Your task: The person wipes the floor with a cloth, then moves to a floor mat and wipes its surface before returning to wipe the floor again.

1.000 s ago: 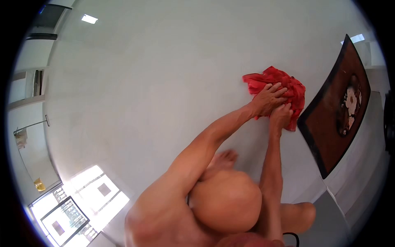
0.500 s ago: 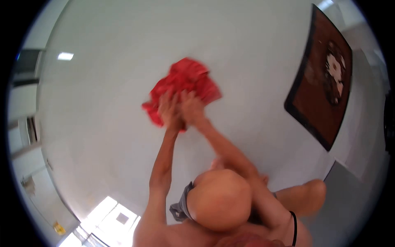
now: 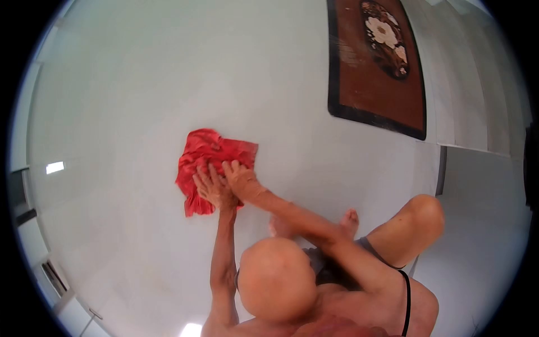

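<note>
A crumpled red cloth (image 3: pixel 210 147) lies spread on the pale, glossy floor (image 3: pixel 135 112). My left hand (image 3: pixel 215 188) presses on its near part, palm down, with the fingers stretched and apart. Beside it, touching or nearly touching, my right hand (image 3: pixel 244 180) rests on the cloth's right side with its fingers also apart. Neither hand is wrapped round the fabric. Parts of the cloth under the palms are hidden.
A brown mat (image 3: pixel 359 92) with a dark border and a flower pattern lies at the upper right, near pale steps (image 3: pixel 471 84). My bent knees (image 3: pixel 275 278) and a bare foot (image 3: pixel 349 222) are close behind my arms. Cabinet-like fronts (image 3: pixel 42 247) line the left edge.
Both hands and the red cloth have come nearer to my body, relative to the mat. The view has shifted, so the mat sits further left and higher. The cloth's outline has changed.
</note>
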